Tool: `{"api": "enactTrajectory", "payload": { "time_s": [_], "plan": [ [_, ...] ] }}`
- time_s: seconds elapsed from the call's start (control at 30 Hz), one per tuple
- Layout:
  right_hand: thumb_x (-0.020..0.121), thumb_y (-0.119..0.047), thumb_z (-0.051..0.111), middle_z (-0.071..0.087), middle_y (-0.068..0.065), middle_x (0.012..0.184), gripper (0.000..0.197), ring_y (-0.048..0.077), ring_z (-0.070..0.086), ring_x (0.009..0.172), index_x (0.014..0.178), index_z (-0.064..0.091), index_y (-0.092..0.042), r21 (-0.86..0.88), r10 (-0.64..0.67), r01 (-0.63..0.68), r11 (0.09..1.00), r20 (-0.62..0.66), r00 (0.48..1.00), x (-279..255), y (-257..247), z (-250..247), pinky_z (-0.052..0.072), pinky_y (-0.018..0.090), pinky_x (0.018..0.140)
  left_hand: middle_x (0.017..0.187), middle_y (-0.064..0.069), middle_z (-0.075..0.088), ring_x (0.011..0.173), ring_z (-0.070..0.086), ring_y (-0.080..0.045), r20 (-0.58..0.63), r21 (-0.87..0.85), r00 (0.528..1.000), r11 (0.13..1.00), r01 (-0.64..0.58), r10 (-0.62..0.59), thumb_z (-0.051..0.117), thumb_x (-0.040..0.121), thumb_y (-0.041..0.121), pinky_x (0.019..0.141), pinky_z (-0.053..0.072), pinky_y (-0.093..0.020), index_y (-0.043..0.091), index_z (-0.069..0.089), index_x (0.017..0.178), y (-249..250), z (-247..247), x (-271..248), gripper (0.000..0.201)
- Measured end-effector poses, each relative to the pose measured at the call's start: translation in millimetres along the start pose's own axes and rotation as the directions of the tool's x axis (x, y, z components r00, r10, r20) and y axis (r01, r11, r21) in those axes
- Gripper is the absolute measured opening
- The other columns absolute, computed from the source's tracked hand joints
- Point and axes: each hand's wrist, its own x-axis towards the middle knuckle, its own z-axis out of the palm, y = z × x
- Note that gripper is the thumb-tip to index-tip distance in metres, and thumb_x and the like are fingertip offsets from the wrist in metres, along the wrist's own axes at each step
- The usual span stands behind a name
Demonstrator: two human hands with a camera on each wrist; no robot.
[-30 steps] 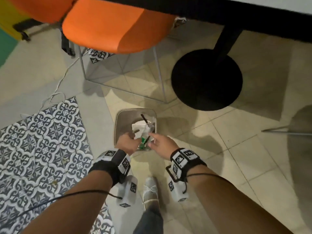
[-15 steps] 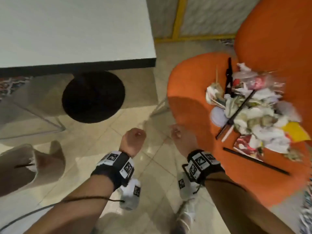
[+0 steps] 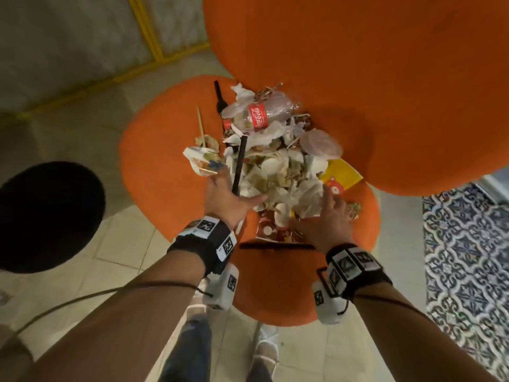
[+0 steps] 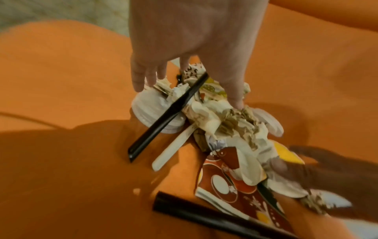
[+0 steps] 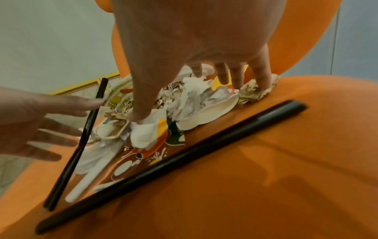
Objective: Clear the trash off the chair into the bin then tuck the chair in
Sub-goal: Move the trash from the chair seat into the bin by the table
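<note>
Crumpled paper trash (image 3: 281,172) — heaped on smooth orange chair (image 3: 154,161).

Trash heap (image 3: 278,166) on orange chair (image 3: 154,166)

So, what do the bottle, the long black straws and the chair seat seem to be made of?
Bottle: clear thin plastic, glossy; it is see-through and dented, with a red printed label.
Straws: probably plastic, smooth black tubes with a slight shine; one open end shows in the left wrist view.
Chair seat: orange, matte and rounded, possibly fabric-covered padding; the texture is too blurred to confirm.
</note>
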Motion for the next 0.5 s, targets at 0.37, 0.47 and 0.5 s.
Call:
{"api": "enactTrajectory", "payload": {
  "time_s": [0.37,0.47,0.5],
  "plan": [
    [0.06,-0.048,0.083,0.029,0.013,0.146,0.108,0.038,0.031,0.134,0.144,0.02,-0.024,0.065,0.128,-0.124,0.99,-0.055,0.99,31.9,-29.6,18.3,0.035,0.054,0.103,0.147,-0.015,0.025,0.126,0.04,-0.038,0.112,0.377,0.988,0.916,-0.138,0.103,0.078,0.065,0.05,0.099,0.044,-0.049,0.018,0.038,0.136,-2.7,28.6,20.4,0.088],
    [0.064,-0.043,0.082,0.031,0.014,0.146,0.105,0.038,0.033,0.133,0.146,0.019,-0.024,0.135,0.151,-0.142,0.981,-0.06,0.987,32.7,-28.9,22.0,0.036,0.052,0.103,0.143,-0.014,0.03,0.125,0.042,-0.036,0.105,0.299,0.985,0.94,-0.165,0.139,0.076,0.071,0.041,0.097,0.047,-0.046,0.015,0.046,0.13,-4.9,21.8,27.2,0.072],
    [0.067,-0.044,0.079,0.033,0.015,0.144,0.101,0.038,0.036,0.131,0.146,0.019,-0.026,0.132,0.141,-0.132,0.982,-0.057,0.988,32.7,-28.9,23.0,0.037,0.051,0.102,0.142,-0.013,0.032,0.125,0.042,-0.035,0.112,0.287,0.984,0.944,-0.163,0.136,0.076,0.072,0.04,0.098,0.047,-0.044,0.015,0.046,0.13,-5.5,19.8,29.5,0.07]
  ]
}}
